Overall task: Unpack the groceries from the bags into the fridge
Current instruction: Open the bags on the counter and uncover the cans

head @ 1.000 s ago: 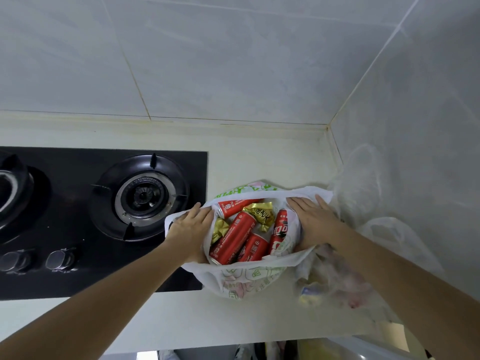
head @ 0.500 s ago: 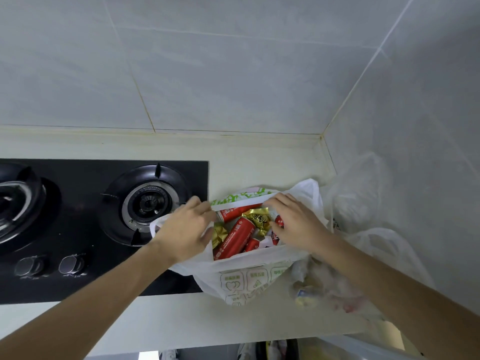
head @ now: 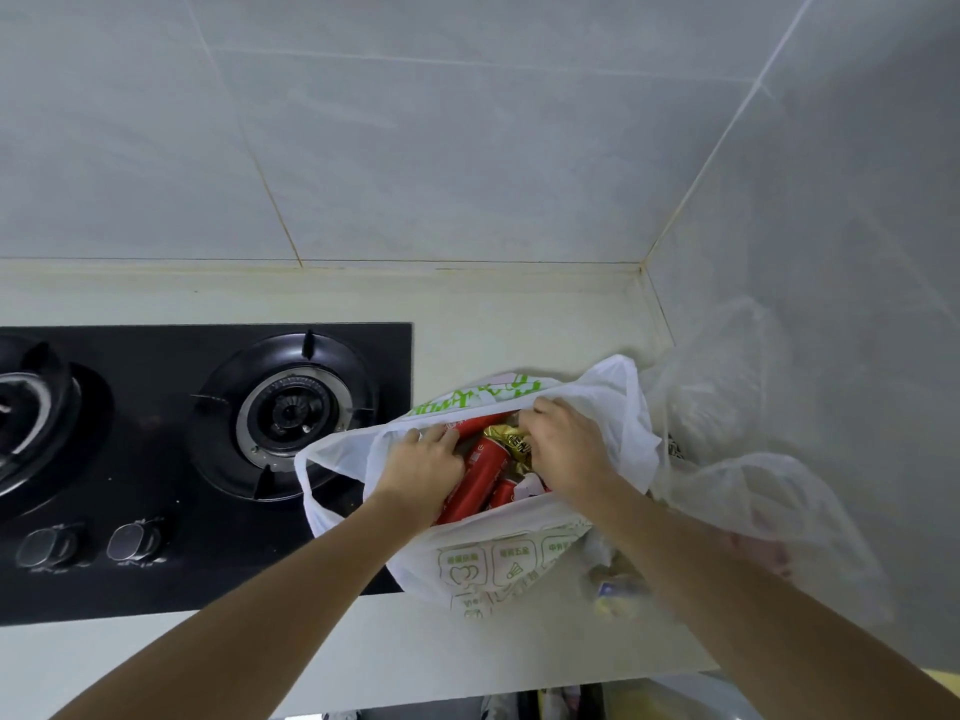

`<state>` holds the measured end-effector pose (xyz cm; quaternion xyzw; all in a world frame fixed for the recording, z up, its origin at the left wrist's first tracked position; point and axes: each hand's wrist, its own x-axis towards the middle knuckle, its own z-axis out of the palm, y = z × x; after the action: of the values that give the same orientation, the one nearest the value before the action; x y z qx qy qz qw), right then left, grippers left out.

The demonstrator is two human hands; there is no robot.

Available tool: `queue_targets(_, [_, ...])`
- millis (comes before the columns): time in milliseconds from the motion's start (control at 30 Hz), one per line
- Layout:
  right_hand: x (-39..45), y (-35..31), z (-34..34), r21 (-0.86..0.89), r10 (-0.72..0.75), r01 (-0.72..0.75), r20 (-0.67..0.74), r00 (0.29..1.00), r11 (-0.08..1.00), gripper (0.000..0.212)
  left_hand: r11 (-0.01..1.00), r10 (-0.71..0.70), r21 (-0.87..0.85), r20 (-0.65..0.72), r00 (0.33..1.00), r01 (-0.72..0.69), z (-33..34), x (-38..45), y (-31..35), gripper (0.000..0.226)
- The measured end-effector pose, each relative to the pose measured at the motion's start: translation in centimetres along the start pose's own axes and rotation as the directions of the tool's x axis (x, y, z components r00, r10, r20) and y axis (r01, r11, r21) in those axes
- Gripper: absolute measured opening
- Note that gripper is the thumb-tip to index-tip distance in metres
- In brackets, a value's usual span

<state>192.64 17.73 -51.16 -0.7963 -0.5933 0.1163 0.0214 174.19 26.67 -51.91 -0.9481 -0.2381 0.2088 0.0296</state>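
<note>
A white plastic bag with green print (head: 493, 566) stands open on the pale counter beside the hob. Inside it lie several red cans (head: 480, 478) and a gold foil packet (head: 511, 441). My left hand (head: 421, 467) is inside the bag's mouth, its fingers curled over the upper end of a long red can. My right hand (head: 566, 452) is also in the bag, fingers bent down beside the gold packet. What those fingers touch is hidden. The bag's far rim is folded back behind both hands.
A black gas hob (head: 156, 459) with a burner (head: 291, 413) and two knobs (head: 135, 540) lies to the left, partly under the bag. Clear plastic bags (head: 753, 491) with small items fill the right corner against the tiled wall. The counter's front edge (head: 415, 667) is close below.
Both hands let go of the bag's rim and moved inward and down into the bag, onto the cans and the gold packet. The view shifted slightly downward.
</note>
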Motion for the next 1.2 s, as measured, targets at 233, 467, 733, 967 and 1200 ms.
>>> queue_targets(233, [-2.5, 0.8, -2.6, 0.141, 0.054, -0.034, -0.143, 0.988, 0.989, 0.013, 0.998, 0.051, -0.032, -0.106, 0.993, -0.055, -1.0, -0.7, -1.1, 0.029])
queue_targets(467, [-6.7, -0.6, -10.0, 0.344, 0.197, -0.095, -0.275, 0.941, 0.934, 0.004, 0.896, -0.014, -0.398, -0.472, 0.882, -0.198, -7.8, -4.2, -4.5, 0.01])
queue_targets(733, [-15.9, -3.8, -23.6, 0.454, 0.443, -0.231, -0.444, 0.779, 0.861, 0.004, 0.704, 0.302, -0.271, -0.722, 0.623, -0.656, -25.0, -6.3, -3.1, 0.012])
queue_targets(967, [-35.2, -6.5, -32.5, 0.452, 0.657, -0.486, -0.61, 0.444, 0.748, 0.006, 0.494, 0.547, -0.007, -0.775, 0.317, -0.869, -37.2, -13.6, 7.7, 0.012])
queue_targets(1200, [-53.0, -10.9, -35.6, 0.509, 0.716, -0.621, -0.688, 0.123, 0.596, 0.011, 0.206, 0.64, 0.181, -0.768, -0.007, -0.962, -43.2, -24.4, 20.9, 0.015])
